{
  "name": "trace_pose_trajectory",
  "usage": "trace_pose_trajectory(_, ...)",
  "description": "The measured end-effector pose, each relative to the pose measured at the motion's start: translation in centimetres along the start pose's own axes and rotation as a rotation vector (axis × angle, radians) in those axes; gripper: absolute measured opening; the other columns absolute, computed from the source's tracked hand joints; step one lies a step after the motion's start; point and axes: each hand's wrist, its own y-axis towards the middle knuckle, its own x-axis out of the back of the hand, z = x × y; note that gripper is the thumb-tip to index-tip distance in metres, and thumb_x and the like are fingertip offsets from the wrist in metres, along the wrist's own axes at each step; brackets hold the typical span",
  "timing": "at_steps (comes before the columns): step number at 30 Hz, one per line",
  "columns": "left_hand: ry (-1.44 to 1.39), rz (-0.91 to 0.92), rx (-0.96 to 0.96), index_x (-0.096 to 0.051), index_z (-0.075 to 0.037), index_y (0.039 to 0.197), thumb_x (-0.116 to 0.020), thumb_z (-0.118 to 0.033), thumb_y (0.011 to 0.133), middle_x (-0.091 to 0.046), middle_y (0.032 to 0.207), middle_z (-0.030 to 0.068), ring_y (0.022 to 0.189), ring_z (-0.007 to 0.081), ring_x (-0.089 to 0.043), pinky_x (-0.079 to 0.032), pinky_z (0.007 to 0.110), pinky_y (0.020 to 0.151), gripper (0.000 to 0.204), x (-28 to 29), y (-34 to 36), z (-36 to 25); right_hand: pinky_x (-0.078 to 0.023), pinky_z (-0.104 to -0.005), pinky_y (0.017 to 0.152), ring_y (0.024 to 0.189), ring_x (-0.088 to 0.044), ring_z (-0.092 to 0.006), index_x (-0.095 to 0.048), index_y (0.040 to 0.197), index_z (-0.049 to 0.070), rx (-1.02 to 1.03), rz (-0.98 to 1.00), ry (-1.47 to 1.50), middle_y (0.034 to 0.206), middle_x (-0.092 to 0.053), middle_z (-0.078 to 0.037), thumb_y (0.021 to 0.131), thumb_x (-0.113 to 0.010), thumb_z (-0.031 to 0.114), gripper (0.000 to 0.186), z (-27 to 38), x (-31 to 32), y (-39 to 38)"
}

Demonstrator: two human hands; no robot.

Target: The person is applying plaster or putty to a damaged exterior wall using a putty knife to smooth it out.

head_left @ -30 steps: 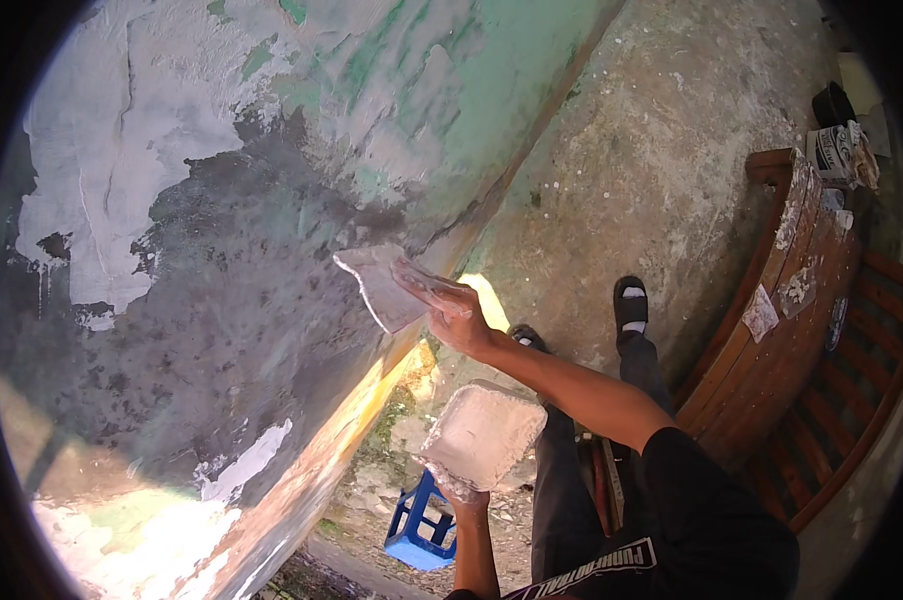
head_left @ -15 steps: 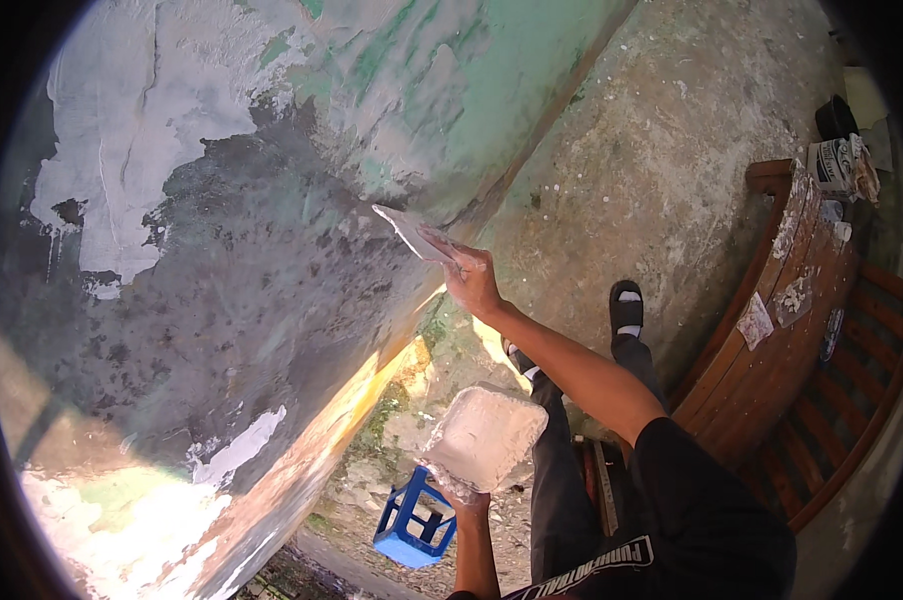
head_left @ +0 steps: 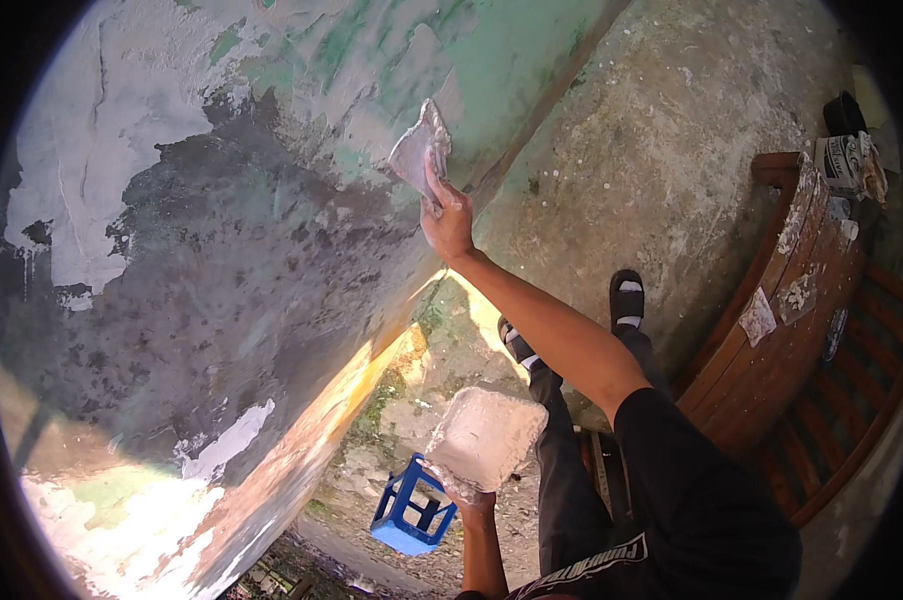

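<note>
Patchy grey-green wall (head_left: 232, 250), stained floor (head_left: 662, 130), wooden bench (head_left: 757, 385), blue stool (head_left: 408, 537)

Daylight, mostly soft: we've got the mid pt. of the wall (head_left: 262, 260) in dim, even shade. Hard sun hits its lower L, blown out to white, w/ a thin dark shadow nearby. Warm lit strip along its base; sm. bright patch on the concrete floor (head_left: 632, 170). Black T-shirt sleeve (head_left: 692, 470) loses detail. Fisheye: we get black edges & a bowed wooden counter (head_left: 752, 385), far R.

Stained conc. flr (head_left: 662, 130), brn wood bench (head_left: 762, 395), blue stool (head_left: 408, 537)
</note>
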Motion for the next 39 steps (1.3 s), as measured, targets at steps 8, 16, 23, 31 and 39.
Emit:
trace_pose_trajectory(8,0.104,-0.024,-0.02,-0.03,0.0,0.135,-0.074,-0.026,0.076,-0.042,0.131,0.0133,0.12,0.0223,-0.042,-0.032,0.038,0.103,0.078,-1.9,0.4,-0.6,-0.046,-0.0348,0.088,0.109,-0.058,-0.0334,-0.049,0.129,0.001,0.015,-0.063,-0.087,0.121,-0.056,-0.024,0.08,-0.049,-0.01,0.051,-3.5,6.4,4.3)
trace_pose_trajectory(16,0.033,-0.059,0.071,-0.026,-0.003,0.137,-0.068,-0.024,0.083,-0.039,0.134,0.0125,0.121,0.0211,-0.041,-0.032,0.038,0.103,0.072,-3.2,0.3,-0.8,-0.046,-0.0402,0.089,0.112,-0.051,-0.0404,-0.038,0.138,0.006,0.13,0.023,-0.115,0.127,-0.05,-0.022,0.069,-0.049,-0.013,0.072,-3.9,3.0,8.3)
trace_pose_trajectory(23,0.414,0.06,-0.178,-0.027,-0.004,0.138,-0.06,-0.025,0.09,-0.042,0.134,0.0123,0.118,0.0244,-0.045,-0.033,0.041,0.104,0.062,-4.7,1.3,-2.0,-0.045,-0.036,0.094,0.115,-0.051,-0.0369,-0.046,0.132,0.005,0.122,0.393,-0.031,0.127,-0.051,-0.022,0.072,-0.05,-0.013,0.063,-4.0,8.0,3.9)
trace_pose_trajectory(31,0.255,0.071,-0.038,-0.028,-0.001,0.137,-0.068,-0.026,0.082,-0.041,0.133,0.0137,0.12,0.0242,-0.042,-0.031,0.04,0.105,0.072,-7.6,2.8,-3.5,-0.046,-0.0367,0.089,0.111,-0.052,-0.0409,-0.045,0.133,0.006,0.009,0.077,-0.069,0.123,-0.053,-0.024,0.072,-0.049,-0.015,0.064,-1.9,6.5,12.0)
trace_pose_trajectory(39,0.286,0.056,-0.086,-0.032,0.0,0.135,-0.068,-0.028,0.081,-0.043,0.133,0.0149,0.123,0.0271,-0.043,-0.033,0.041,0.104,0.071,-9.5,4.2,-7.5,-0.05,-0.0389,0.077,0.096,-0.061,-0.0371,-0.048,0.13,0.005,-0.008,0.419,0.081,0.109,-0.06,-0.023,0.078,-0.052,-0.008,0.053,0.5,11.0,5.9)
